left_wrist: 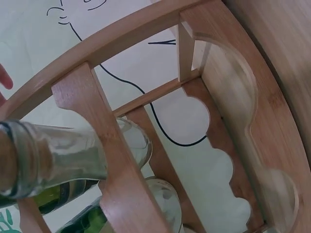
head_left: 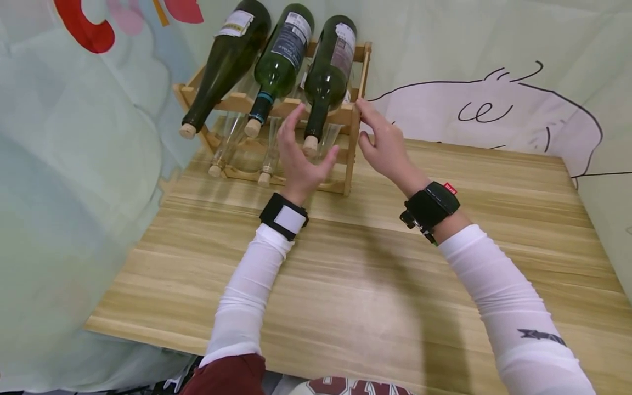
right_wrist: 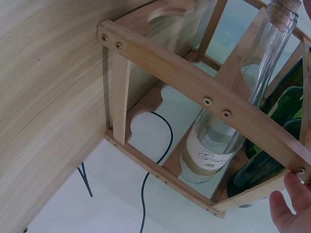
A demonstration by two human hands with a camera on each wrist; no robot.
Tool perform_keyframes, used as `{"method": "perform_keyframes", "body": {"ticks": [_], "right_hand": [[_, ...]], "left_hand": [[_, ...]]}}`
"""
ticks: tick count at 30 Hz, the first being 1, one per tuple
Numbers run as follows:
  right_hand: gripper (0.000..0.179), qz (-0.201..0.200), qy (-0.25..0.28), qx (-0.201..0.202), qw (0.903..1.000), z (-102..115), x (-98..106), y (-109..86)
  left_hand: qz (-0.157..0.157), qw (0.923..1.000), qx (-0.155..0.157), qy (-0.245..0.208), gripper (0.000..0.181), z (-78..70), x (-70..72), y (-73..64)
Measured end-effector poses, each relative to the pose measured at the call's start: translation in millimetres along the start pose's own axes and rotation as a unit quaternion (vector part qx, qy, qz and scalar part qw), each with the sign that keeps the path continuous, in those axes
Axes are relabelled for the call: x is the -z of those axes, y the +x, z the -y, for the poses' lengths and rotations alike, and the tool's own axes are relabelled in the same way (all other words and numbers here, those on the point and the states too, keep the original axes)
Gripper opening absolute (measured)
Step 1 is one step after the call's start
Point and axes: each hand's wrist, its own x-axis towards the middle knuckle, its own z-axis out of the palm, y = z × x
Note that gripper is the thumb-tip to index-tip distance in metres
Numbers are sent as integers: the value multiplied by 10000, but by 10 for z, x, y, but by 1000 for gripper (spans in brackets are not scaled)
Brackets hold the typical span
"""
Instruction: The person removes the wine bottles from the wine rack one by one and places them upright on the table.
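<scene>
Three dark green wine bottles lie on the top tier of a wooden rack (head_left: 348, 164), corked necks toward me: a left bottle (head_left: 217, 71), a middle bottle (head_left: 276, 71) and a right bottle (head_left: 323, 82). My left hand (head_left: 302, 167) is at the right bottle's neck, thumb and fingers spread apart on either side of its cork. With its index finger extended, my right hand (head_left: 387, 145) has its fingertip at the rack's upper right front corner. Clear bottles lie lower down, one with a pale label (right_wrist: 206, 153) in the right wrist view. A clear neck (left_wrist: 73, 150) fills the left wrist view's left side.
The rack stands on a wood-grain table (head_left: 345, 285), close to a printed cloth backdrop (head_left: 494, 109). The table's left edge runs beside a hanging pale green cloth (head_left: 89, 192). Scalloped slats (left_wrist: 214, 141) form the rack's lower tier.
</scene>
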Motion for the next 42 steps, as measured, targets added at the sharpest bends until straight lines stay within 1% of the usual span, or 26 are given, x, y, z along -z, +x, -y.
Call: {"method": "perform_keyframes", "body": {"ticks": [3,9,12,15,20,22,24,26,30,33,36,42], "right_hand": [[49,-15,39,29,10000,11,3,-10],[51,-65,90,159,9998,10,-17,-34],[51,-72,108,154,9998,5,-29,-43],[52,-56,103,116,9999,6,-34,-48],[52,-58,71,136,9999,12,-45,-56],[52,-79,67,149,9998,14,-49,-59],[52,-118,45,183,9998,15,-53,-62],[52,-158,48,197,9997,13,-56,-65],[52,-195,63,239,9995,7,-62,-71],[52,-235,56,277,9993,1,-63,-71],[51,-297,46,304,9991,-6,-61,-65],[51,-348,59,294,9989,-9,-51,-45]], "left_hand": [[-117,9999,69,-104,75,18,-22,-13],[-335,9977,217,-542,76,78,-85,-27],[-343,9970,360,-598,74,104,-126,-32],[-239,9962,553,-635,75,113,-151,-29],[34,9913,1094,-726,76,100,-150,-7],[133,9890,1303,-686,76,97,-145,4],[200,9879,1420,-596,74,95,-142,14],[205,9895,1369,-426,68,96,-143,20],[18,9949,991,-162,41,109,-158,27],[-137,9968,764,-171,24,126,-172,29],[-175,9975,656,-211,19,131,-177,38],[-177,9974,626,-304,17,128,-192,58]]}}
